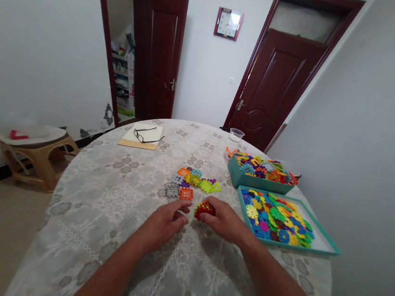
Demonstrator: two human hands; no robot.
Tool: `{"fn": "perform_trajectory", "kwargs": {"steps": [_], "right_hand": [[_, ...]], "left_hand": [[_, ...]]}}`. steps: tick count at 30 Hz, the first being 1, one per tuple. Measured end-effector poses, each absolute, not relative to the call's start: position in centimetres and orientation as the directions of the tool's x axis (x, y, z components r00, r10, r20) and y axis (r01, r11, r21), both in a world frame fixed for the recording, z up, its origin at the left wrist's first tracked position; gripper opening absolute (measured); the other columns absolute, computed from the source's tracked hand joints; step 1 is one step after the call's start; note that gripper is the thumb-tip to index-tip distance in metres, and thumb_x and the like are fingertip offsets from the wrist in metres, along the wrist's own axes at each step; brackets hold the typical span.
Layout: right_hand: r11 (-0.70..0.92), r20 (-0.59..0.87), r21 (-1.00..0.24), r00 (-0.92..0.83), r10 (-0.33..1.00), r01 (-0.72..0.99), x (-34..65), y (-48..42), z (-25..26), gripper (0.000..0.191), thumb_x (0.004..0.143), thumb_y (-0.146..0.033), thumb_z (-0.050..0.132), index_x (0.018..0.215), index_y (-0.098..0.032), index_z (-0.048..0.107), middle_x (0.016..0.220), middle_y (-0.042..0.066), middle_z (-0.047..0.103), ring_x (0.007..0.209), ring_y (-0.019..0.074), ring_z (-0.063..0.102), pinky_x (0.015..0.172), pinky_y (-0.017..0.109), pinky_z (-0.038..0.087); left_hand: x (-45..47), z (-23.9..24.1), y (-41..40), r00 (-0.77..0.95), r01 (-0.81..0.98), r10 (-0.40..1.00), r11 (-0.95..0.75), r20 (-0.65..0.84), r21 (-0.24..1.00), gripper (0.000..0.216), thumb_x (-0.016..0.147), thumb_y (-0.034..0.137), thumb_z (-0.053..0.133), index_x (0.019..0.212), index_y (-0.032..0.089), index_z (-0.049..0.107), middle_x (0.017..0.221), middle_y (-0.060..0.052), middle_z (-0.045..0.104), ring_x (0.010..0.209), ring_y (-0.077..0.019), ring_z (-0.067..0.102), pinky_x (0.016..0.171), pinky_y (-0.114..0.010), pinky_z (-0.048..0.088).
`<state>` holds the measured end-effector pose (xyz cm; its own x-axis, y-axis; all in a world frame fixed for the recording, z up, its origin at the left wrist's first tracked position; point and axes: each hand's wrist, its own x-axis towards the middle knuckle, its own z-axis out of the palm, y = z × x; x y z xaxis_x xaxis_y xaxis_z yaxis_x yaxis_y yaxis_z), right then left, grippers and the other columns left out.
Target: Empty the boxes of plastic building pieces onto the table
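My right hand (222, 219) rests on the table and grips a small red plastic interlocking piece (205, 209) with a bit of green on it. My left hand (166, 221) lies just left of that piece, fingers loosely curled and pointing toward it, holding nothing. Just beyond both hands lies a flat cluster of joined pieces (192, 184) in orange, blue, grey, purple and lime green.
A teal tray (319, 244) of loose coloured pieces lies at the right, with a teal box (251, 180) heaped with more behind it. Further back are glasses (146, 135) on a notebook (140, 141), a clear cup (236, 134), and a stool (35, 151) at the left.
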<state>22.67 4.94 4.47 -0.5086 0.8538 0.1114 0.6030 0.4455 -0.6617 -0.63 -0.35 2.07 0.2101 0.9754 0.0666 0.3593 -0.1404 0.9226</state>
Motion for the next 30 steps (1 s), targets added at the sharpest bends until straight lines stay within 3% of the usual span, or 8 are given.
{"fn": "perform_trajectory", "kwargs": {"steps": [6, 11, 15, 21, 25, 28, 30], "right_hand": [[0.301, 0.395, -0.465, -0.11, 0.912, 0.833, 30.7, 15.3, 12.1, 0.036, 0.089, -0.038, 0.068, 0.121, -0.022, 0.069, 0.106, 0.008, 0.075, 0.092, 0.0232, 0.067, 0.083, 0.033, 0.048], [0.048, 0.32, -0.369, 0.078, 0.944, 0.928, 35.7, 24.3, 15.0, 0.039, 0.084, -0.037, 0.07, 0.117, -0.015, 0.074, 0.101, 0.009, 0.077, 0.088, 0.0221, 0.069, 0.078, 0.03, 0.05], [-0.006, 0.27, -0.336, 0.102, 0.957, 0.942, 36.2, 26.6, 13.9, 0.033, 0.077, -0.031, 0.076, 0.104, -0.011, 0.078, 0.089, 0.012, 0.077, 0.082, 0.0249, 0.071, 0.074, 0.032, 0.052], [0.019, 0.349, -0.282, 0.085, 0.933, 0.959, 35.9, 26.1, 12.5, 0.032, 0.081, -0.027, 0.072, 0.109, -0.012, 0.078, 0.107, 0.017, 0.078, 0.103, 0.0294, 0.072, 0.092, 0.037, 0.053], [0.06, 0.432, -0.255, 0.058, 0.9, 0.965, 35.6, 25.2, 13.0, 0.037, 0.089, -0.026, 0.061, 0.119, -0.011, 0.075, 0.122, 0.019, 0.074, 0.116, 0.0306, 0.068, 0.105, 0.041, 0.048], [0.154, 0.514, -0.241, -0.009, 0.858, 0.958, 33.8, 23.3, 13.3, 0.036, 0.092, -0.026, 0.055, 0.12, -0.013, 0.074, 0.126, 0.018, 0.072, 0.12, 0.0292, 0.065, 0.109, 0.04, 0.044], [0.291, 0.525, -0.237, -0.13, 0.841, 0.927, 31.5, 21.1, 13.0, 0.032, 0.094, -0.028, 0.054, 0.115, -0.016, 0.075, 0.119, 0.014, 0.075, 0.112, 0.0269, 0.068, 0.104, 0.037, 0.047]], "left_hand": [[-1.5, 2.6, -0.2, 0.092, 0.461, 0.991, -0.131, 0.1, 0.878, 0.034, 0.089, 0.028, 0.057, 0.119, 0.02, 0.071, 0.113, -0.008, 0.076, 0.087, -0.0188, 0.07, 0.081, -0.03, 0.053], [-1.7, 2.9, -0.2, 0.084, 0.496, 0.989, -0.15, 0.124, 0.855, 0.033, 0.088, 0.027, 0.055, 0.115, 0.019, 0.071, 0.108, -0.006, 0.077, 0.085, -0.0189, 0.07, 0.083, -0.03, 0.053], [-1.9, 3.3, -0.2, 0.055, 0.518, 0.992, -0.129, 0.118, 0.846, 0.033, 0.088, 0.028, 0.054, 0.114, 0.019, 0.072, 0.108, -0.007, 0.077, 0.088, -0.0202, 0.071, 0.084, -0.031, 0.052], [-2.9, 3.8, 0.0, 0.015, 0.529, 0.991, -0.119, 0.131, 0.84, 0.033, 0.092, 0.035, 0.054, 0.113, 0.02, 0.074, 0.101, -0.006, 0.078, 0.088, -0.0213, 0.07, 0.084, -0.031, 0.052], [-4.2, 4.2, 0.1, -0.13, 0.546, 0.983, -0.039, 0.13, 0.837, 0.034, 0.093, 0.039, 0.055, 0.112, 0.019, 0.074, 0.1, -0.007, 0.078, 0.091, -0.0234, 0.071, 0.087, -0.034, 0.052], [-5.4, 4.4, 0.4, -0.244, 0.559, 0.959, 0.018, 0.144, 0.829, 0.031, 0.093, 0.035, 0.054, 0.11, 0.018, 0.074, 0.103, -0.008, 0.078, 0.095, -0.024, 0.071, 0.09, -0.034, 0.051], [-6.2, 4.3, 0.6, -0.28, 0.583, 0.948, 0.044, 0.149, 0.811, 0.03, 0.093, 0.031, 0.053, 0.111, 0.017, 0.074, 0.106, -0.01, 0.078, 0.098, -0.0244, 0.071, 0.091, -0.035, 0.051]]}}
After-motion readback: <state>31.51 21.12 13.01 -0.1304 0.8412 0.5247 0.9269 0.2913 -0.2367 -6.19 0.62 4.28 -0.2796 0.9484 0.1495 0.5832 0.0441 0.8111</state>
